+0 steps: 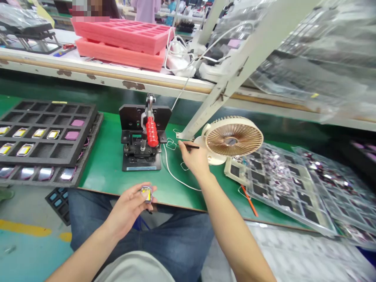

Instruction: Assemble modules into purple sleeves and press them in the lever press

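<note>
Small yellow-labelled component held at the fingertips of the left hand

matt black plastic stick

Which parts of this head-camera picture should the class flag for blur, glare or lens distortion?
In the head view, the clear plastic trays at the right are smeared by blur, the plastic sheeting overhead shows bright glare, and wide-angle distortion bows the shelf edge and stretches the forearm behind the right hand.
</note>
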The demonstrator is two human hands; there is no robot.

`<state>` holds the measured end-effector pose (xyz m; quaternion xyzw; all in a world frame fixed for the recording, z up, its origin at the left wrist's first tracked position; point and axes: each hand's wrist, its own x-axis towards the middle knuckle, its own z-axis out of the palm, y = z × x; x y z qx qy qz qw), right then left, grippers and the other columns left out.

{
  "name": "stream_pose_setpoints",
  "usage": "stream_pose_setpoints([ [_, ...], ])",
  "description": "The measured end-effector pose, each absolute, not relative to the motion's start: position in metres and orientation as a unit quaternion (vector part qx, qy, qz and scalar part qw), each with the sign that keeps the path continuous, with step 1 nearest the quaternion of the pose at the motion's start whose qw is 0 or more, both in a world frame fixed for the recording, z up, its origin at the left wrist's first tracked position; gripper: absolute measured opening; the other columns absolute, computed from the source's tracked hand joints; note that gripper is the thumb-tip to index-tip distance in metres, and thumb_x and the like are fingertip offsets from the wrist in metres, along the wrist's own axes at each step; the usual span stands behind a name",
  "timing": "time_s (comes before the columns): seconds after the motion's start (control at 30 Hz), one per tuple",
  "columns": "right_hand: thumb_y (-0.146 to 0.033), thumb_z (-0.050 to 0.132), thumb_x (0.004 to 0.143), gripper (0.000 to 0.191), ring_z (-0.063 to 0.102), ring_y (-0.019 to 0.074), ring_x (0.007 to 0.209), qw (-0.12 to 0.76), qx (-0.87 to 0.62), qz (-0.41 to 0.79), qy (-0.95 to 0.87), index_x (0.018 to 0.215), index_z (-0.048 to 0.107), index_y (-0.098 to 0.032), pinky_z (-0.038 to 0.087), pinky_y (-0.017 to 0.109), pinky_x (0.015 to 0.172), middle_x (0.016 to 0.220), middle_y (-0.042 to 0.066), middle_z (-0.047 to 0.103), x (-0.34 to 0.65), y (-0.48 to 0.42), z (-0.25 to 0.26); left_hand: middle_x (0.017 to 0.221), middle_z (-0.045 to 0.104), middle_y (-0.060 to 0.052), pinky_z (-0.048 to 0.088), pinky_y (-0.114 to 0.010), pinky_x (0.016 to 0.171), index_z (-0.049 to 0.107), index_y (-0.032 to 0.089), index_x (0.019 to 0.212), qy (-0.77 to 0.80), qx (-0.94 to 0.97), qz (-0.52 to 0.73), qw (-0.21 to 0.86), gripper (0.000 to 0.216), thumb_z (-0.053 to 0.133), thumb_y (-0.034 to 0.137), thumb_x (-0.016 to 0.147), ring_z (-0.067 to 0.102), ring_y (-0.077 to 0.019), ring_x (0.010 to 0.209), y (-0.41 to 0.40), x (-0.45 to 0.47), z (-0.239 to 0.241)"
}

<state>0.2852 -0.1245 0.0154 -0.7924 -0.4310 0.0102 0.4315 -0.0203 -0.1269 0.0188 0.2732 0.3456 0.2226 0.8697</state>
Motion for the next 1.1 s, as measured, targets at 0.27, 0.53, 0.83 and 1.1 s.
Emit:
stream_pose_setpoints([
  [0.27, -0.051, 0.058, 0.102, 0.041, 0.076, 0.0271, 0.085, 0.387, -0.804, 0.054, -0.448, 0.100, 0.081, -0.018, 0.058, 0.038, 0.085, 0.096, 0.013, 0.082, 0.285, -0.144, 0.003, 0.123, 0.078, -0.020, 0.060, -0.036, 0.083, 0.073, 0.015, 0.115, 0.341, 0.301, 0.187, 0.871, 0.035, 0.088, 0.031, 0.088, 0.077, -0.0251, 0.095, -0.126, -0.022, 0.013],
  [0.53, -0.048, 0.061, 0.103, 0.035, 0.071, 0.0220, 0.072, 0.385, -0.792, 0.109, -0.461, 0.099, 0.082, -0.021, 0.052, 0.032, 0.071, 0.088, 0.007, 0.081, 0.290, -0.158, 0.007, 0.124, 0.077, -0.020, 0.057, -0.033, 0.067, 0.056, 0.016, 0.153, 0.276, 0.439, 0.154, 0.841, 0.077, 0.090, 0.031, 0.084, 0.075, -0.0210, 0.078, -0.110, 0.046, 0.030],
  [0.83, -0.045, 0.062, 0.101, 0.032, 0.073, 0.0217, 0.077, 0.445, -0.771, 0.117, -0.441, 0.098, 0.081, -0.019, 0.053, 0.031, 0.071, 0.089, 0.007, 0.081, 0.295, -0.172, 0.010, 0.091, 0.073, -0.005, 0.048, -0.020, 0.048, 0.067, 0.008, 0.119, 0.403, 0.498, 0.133, 0.757, 0.025, 0.069, 0.004, 0.094, 0.065, -0.0097, 0.058, -0.063, 0.174, 0.020],
  [1.1, -0.051, 0.043, 0.111, 0.045, 0.075, 0.0216, 0.092, 0.455, -0.795, 0.034, -0.400, 0.106, 0.076, -0.021, 0.058, 0.032, 0.085, 0.102, 0.007, 0.080, 0.283, -0.239, 0.028, 0.105, 0.078, -0.015, 0.060, -0.025, 0.064, 0.066, 0.008, 0.114, 0.400, 0.489, 0.174, 0.756, 0.021, 0.071, 0.007, 0.094, 0.076, -0.0156, 0.072, -0.074, 0.159, 0.032],
])
